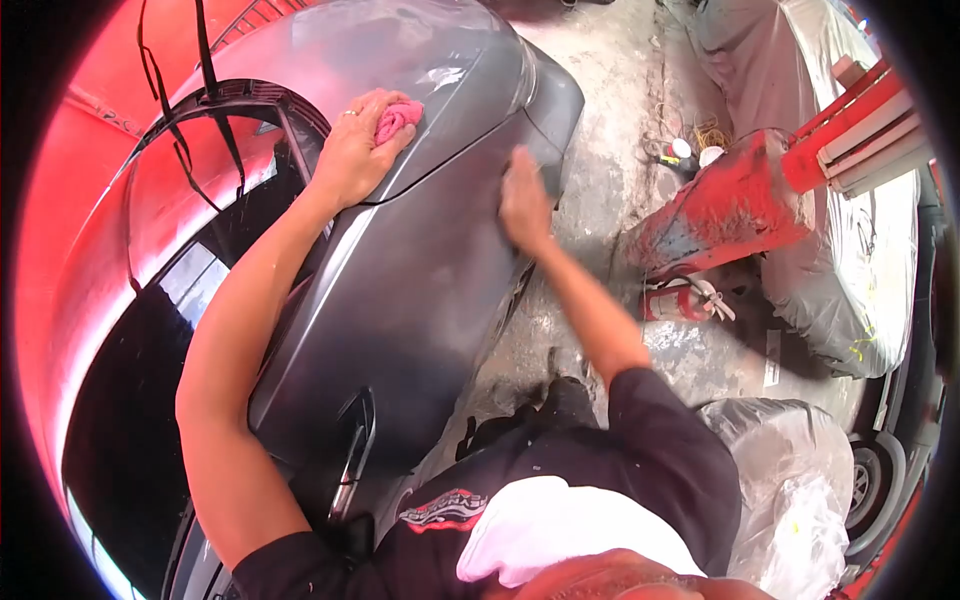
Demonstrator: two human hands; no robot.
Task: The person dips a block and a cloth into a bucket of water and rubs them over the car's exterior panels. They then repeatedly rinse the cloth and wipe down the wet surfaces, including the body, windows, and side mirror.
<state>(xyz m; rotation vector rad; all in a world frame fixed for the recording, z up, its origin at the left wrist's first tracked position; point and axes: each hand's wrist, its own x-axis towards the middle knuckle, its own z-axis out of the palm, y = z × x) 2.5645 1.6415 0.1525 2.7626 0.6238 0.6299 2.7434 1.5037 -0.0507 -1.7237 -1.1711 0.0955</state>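
My left hand (355, 160) is closed around a crumpled pink cloth (398, 118), which rests on the upper body of a dark grey car (400, 290). A narrow panel seam (450, 155) runs between my two hands. Over the car's side panel, close to its outer edge, is my right hand (525, 205). It is blurred by motion; its fingers look stretched out along the surface, with no cloth visible in them. A car door handle (358, 440) shows below, near my body.
Dark glass (150, 370) and hanging black straps (207, 60) are on the left. On the right stand a dusty red post base (720, 210), a fire extinguisher (685, 300) and a plastic-covered shape (850, 270). More clear plastic (790, 480) lies at lower right.
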